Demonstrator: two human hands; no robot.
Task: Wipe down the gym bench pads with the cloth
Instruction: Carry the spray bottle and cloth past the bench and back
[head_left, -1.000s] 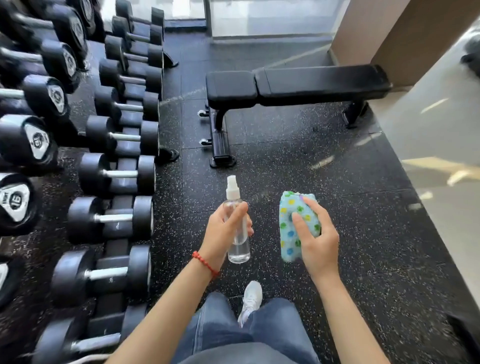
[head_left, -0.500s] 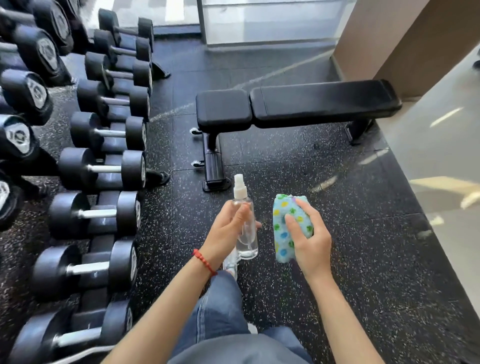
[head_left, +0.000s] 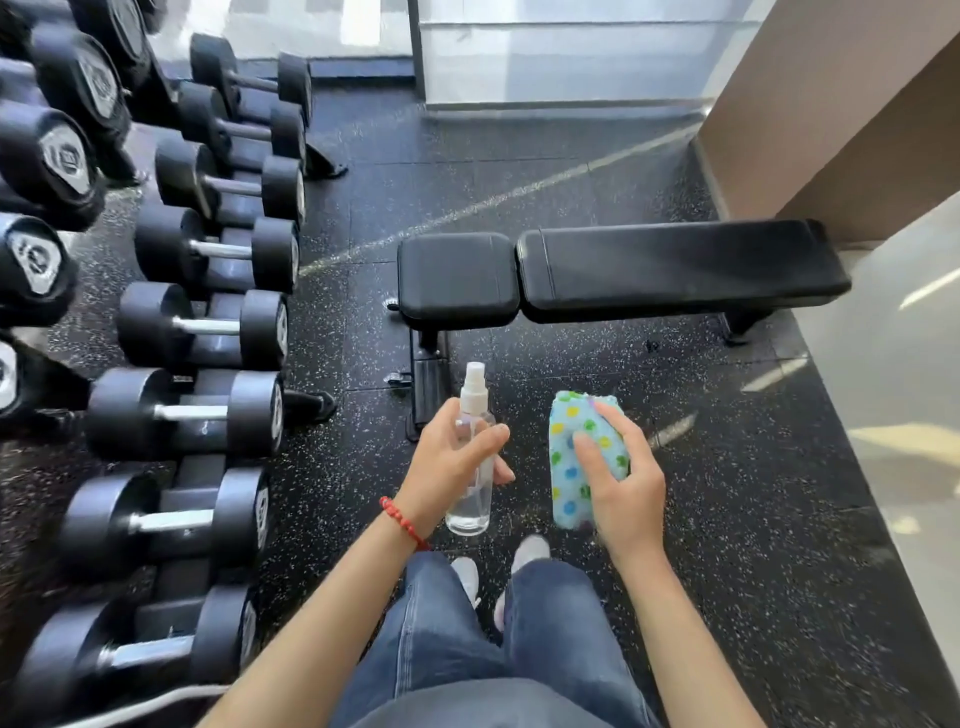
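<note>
left hand (head_left: 451, 470) grips bottle (head_left: 471, 457), lower centre | right hand (head_left: 626, 486) holds cloth (head_left: 574, 447) | bench (head_left: 623, 273) at centre, untouched

One head-worn wide-angle view looks steeply down and forward, close over both hands, the bench (head_left: 623, 273) lying beyond the fingers (head_left: 589, 457).

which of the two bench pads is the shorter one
The left pad, the squarish seat section nearest the dumbbell rack. The pad to its right is much longer, stretching toward the wall.
</note>
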